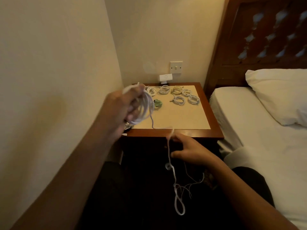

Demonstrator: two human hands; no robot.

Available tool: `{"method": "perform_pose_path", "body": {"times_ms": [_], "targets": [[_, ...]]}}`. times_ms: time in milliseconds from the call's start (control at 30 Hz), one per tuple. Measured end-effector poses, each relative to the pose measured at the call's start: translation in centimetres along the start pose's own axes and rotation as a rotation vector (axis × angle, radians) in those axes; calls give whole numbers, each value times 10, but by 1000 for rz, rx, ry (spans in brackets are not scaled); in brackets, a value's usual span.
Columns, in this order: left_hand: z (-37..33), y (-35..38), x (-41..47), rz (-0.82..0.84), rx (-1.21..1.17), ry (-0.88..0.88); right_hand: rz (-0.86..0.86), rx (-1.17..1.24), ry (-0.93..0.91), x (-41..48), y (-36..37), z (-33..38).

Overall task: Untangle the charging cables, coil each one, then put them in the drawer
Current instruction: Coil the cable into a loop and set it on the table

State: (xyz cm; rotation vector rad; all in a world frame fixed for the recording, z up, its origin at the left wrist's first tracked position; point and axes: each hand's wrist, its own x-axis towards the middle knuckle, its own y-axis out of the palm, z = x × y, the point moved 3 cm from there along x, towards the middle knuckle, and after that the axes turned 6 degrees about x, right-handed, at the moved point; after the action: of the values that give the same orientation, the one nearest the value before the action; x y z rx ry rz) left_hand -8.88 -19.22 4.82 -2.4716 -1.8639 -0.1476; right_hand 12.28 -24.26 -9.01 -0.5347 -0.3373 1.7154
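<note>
Head view: our left grip [121, 112] curls around the white cable coil [144, 108] above the bench [182, 117]; our right grip [191, 151], lower, pinches its loose end [168, 150].

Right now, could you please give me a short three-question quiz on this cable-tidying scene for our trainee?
1. True or false: the green coil lies on the nightstand.
2. Which hand holds the white coil: A, the left hand, or B, the right hand?
3. Fill in: the loose tail hangs from the ___ hand.
Key: 1 true; 2 A; 3 right.
</note>
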Motion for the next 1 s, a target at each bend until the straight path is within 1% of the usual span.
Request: {"method": "perform_pose_path", "body": {"times_ms": [33, 67, 133, 167, 200, 233, 333, 400, 467, 533, 600, 633, 667, 700, 767, 800, 833, 867, 900, 933, 967, 1000], "targets": [[9, 11, -3, 51, 25, -38, -25, 20, -27, -3, -3, 21], [16, 21, -7, 102, 45, -67, -64, -9, -23, -5, -7, 39], [26, 37, -14, 181, 78, -113, -162, -241, 48, -10, -22, 61], [28, 40, -17, 199, 82, -137, -169, -372, 97, -13, -29, 66], [30, 41, -18, 207, 72, -162, -158, -440, 117, -15, -34, 68], [31, 42, -19, 210, 53, -182, -142, -431, 86, -17, -37, 72], [31, 43, -19, 197, 4, -215, -79, -198, -173, -20, -34, 87], [32, 42, -19, 179, -49, -246, -96, -149, -262, -14, -28, 81], [32, 39, -20, 188, -103, -290, -231, -102, -286, -5, -30, 64], [32, 37, -26, 253, -171, -332, -375, 7, -270, 3, -38, 47], [29, 34, -28, 315, -267, -309, -434, 10, -237, 7, -41, 32], [26, 32, -26, 328, -328, -267, -413, -36, -191, 7, -37, 27], [23, 30, -22, 320, -391, -217, -350, -95, -139, 8, -28, 23], [20, 28, -16, 291, -450, -169, -264, -174, -94, 6, -15, 20], [18, 26, -1, 191, -507, -91, -88, -321, -71, 0, 16, 23], [19, 26, 6, 137, -470, -49, -9, -371, -71, -6, 29, 32], [21, 28, 11, 90, -382, -5, 61, -387, -84, -13, 37, 44], [25, 30, 14, 52, -237, 36, 113, -365, -98, -19, 41, 58], [29, 33, 15, 28, -42, 78, 137, -340, -105, -24, 42, 71], [35, 36, 14, 23, 176, 113, 135, -351, -130, -31, 38, 87], [42, 38, 12, 42, 360, 132, 98, -383, -172, -36, 30, 102], [48, 39, 9, 76, 486, 117, 62, -436, -223, -39, 19, 115]]}}
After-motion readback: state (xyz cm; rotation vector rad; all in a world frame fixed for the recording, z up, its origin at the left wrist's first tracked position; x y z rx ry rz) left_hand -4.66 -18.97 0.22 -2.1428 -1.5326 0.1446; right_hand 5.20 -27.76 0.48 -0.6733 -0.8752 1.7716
